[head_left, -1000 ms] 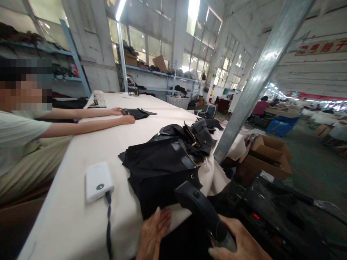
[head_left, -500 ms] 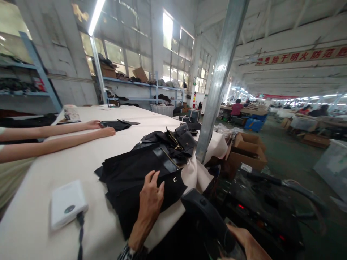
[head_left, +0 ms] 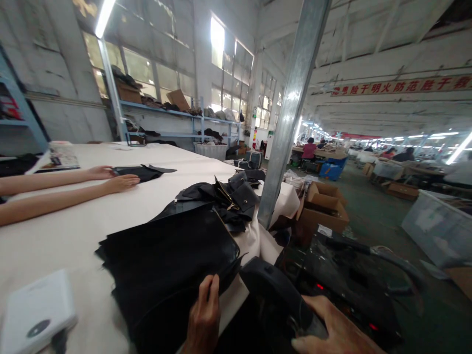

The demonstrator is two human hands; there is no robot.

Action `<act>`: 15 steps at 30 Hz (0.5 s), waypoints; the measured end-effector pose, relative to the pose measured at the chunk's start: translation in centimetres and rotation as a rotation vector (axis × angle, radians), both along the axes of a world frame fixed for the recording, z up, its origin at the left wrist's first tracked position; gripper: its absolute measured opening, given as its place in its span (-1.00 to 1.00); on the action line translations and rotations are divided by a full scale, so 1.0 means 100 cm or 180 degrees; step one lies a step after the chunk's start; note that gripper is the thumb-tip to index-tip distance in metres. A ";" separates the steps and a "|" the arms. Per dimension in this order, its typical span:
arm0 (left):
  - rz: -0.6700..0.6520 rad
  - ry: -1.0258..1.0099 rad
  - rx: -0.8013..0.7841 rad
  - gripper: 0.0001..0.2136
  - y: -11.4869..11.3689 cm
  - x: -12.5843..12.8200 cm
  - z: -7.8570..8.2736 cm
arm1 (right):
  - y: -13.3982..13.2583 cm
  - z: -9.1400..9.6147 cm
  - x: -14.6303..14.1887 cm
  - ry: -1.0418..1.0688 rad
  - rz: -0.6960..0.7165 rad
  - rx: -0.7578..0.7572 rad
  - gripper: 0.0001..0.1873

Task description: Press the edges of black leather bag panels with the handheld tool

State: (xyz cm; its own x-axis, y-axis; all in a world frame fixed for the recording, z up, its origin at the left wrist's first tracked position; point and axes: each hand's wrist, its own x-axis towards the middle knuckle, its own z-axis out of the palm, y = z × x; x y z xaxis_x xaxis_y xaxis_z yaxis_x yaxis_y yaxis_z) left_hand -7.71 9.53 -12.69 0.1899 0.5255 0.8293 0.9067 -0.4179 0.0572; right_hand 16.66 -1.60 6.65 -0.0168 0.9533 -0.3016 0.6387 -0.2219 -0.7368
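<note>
My left hand [head_left: 204,314] is at the near edge of a stack of black fabric panels [head_left: 165,255], its fingers drawn together and pinching the top panel. That panel's edge is lifted and curled toward the right. My right hand [head_left: 332,324] is wrapped round a black hand-held tool [head_left: 273,285] with a broad, curved head; its exact kind is unclear. The tool's head is close to the stack's right corner. Behind the stack lies a heap of black bag pieces [head_left: 236,194] with metal fittings.
A co-worker's hands [head_left: 118,182] rest on a black piece [head_left: 143,172] at the left. A white box-shaped device [head_left: 40,309] with a cable sits near left. A metal post [head_left: 287,118] rises beside the table; cardboard boxes [head_left: 320,211] and a dark machine [head_left: 354,280] stand right.
My left hand has moved down toward me and closed on the panel edge. The top panel with its metal ring is turned over, hiding the ring. The view has swung right.
</note>
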 end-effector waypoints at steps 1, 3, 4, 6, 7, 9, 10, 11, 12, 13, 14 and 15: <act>-0.0062 -0.0008 0.0012 -0.47 0.000 -0.001 -0.004 | 0.004 0.004 -0.001 0.0072 0.0066 -0.0025 -0.39; -0.0185 -0.0018 0.0070 -0.37 -0.001 -0.001 -0.007 | 0.015 0.010 -0.006 0.0228 0.0118 -0.0075 -0.45; -0.0227 -0.0029 0.0101 -0.35 -0.001 -0.001 -0.007 | 0.020 0.012 -0.009 0.0313 0.0147 -0.0134 -0.49; -0.0265 -0.0099 0.0108 -0.34 -0.003 0.000 -0.006 | 0.033 0.013 -0.016 0.0467 0.0306 -0.0287 -0.58; -0.0265 -0.0150 0.0086 -0.35 -0.004 0.000 -0.005 | 0.040 0.014 -0.021 0.0506 0.0399 -0.0369 -0.62; -0.0272 -0.0252 0.0054 -0.38 -0.006 0.001 -0.004 | 0.052 0.015 -0.029 0.0537 0.0517 -0.0454 -0.67; -0.0291 -0.0294 0.0026 -0.39 -0.007 0.000 -0.005 | 0.057 0.014 -0.032 0.0514 0.0538 -0.0475 -0.69; -0.0322 -0.0320 -0.0016 -0.40 -0.007 0.000 -0.006 | 0.061 0.013 -0.036 0.0473 0.0523 -0.0506 -0.69; -0.0348 -0.0337 -0.0065 -0.40 -0.007 -0.001 -0.008 | 0.065 0.011 -0.039 0.0426 0.0482 -0.0536 -0.68; -0.0363 -0.0347 -0.0114 -0.39 -0.006 -0.001 -0.010 | 0.068 0.007 -0.041 0.0384 0.0442 -0.0559 -0.67; -0.0368 -0.0358 -0.0162 -0.39 -0.005 -0.002 -0.012 | 0.070 0.003 -0.043 0.0341 0.0407 -0.0576 -0.64; -0.0368 -0.0385 -0.0196 -0.38 -0.004 -0.003 -0.013 | 0.072 -0.002 -0.045 0.0300 0.0360 -0.0569 -0.62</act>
